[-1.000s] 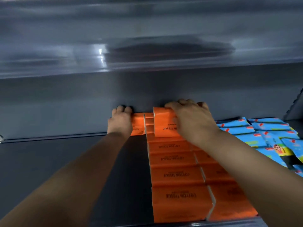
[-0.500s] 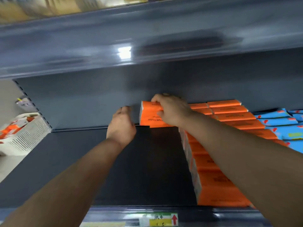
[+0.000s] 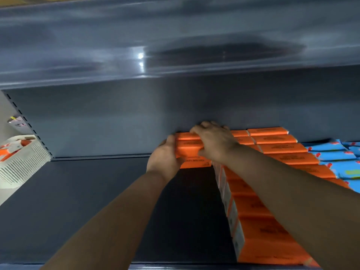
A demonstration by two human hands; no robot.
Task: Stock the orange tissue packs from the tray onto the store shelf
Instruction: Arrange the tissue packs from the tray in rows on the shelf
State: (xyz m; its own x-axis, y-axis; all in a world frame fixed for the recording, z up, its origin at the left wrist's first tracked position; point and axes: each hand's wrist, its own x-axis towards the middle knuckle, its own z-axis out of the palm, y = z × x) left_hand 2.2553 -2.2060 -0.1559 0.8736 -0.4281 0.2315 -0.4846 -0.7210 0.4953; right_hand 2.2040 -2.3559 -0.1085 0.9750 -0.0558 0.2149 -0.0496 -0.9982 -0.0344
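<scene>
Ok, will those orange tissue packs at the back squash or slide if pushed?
Probably light: the left hand and right hand hold several orange packs at once. Labelled tissue, so probably squashable. Their wrap should slide on the smooth shelf.

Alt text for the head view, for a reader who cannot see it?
The left hand and right hand grip a stack of orange tissue packs at the back of a dark shelf, beside rows of orange packs. Blue packs lie farther right; a white tray sits far left.
</scene>
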